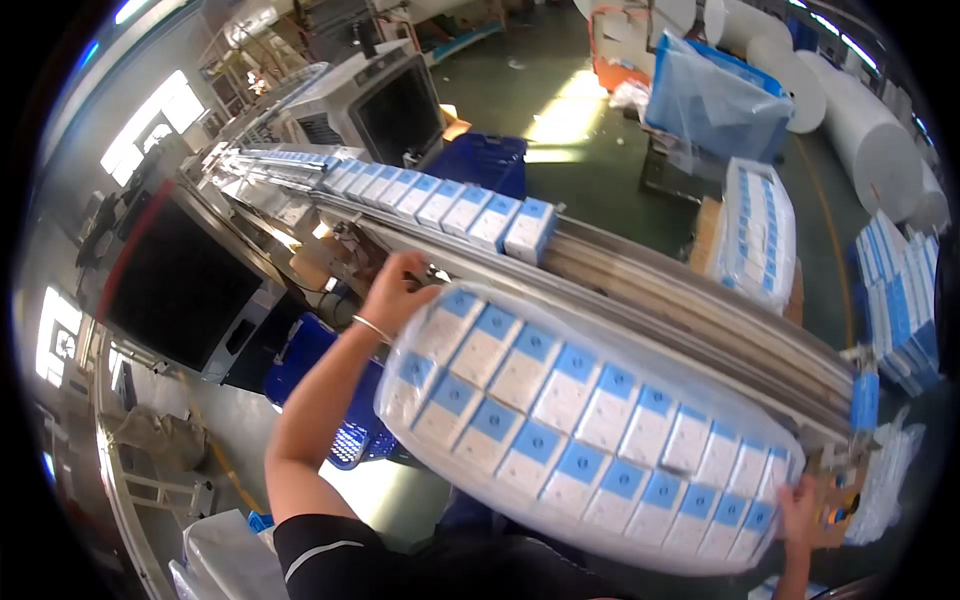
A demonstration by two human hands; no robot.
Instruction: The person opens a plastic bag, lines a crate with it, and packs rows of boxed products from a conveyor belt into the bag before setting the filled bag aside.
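Note:
A long clear plastic bag packed with two rows of small white-and-blue boxes [585, 425] spans the space in front of my body, tilted down to the right. My left hand [397, 292] grips its upper left end, with the thumb on the plastic. At the lower right end, my right hand [798, 512] holds the bag's edge, its fingers partly hidden. Just beyond the bag runs a conveyor [640, 285] with a metal rail. A line of similar loose boxes [440, 205] stands upright on it, ending near the middle.
Another bagged bundle [757, 235] lies beyond the conveyor, and stacked blue-and-white packs [897, 300] stand at far right. A blue crate [345, 440] sits below my left forearm. A blue bin [715, 100] lined with plastic and large white rolls [870, 130] stand at the back.

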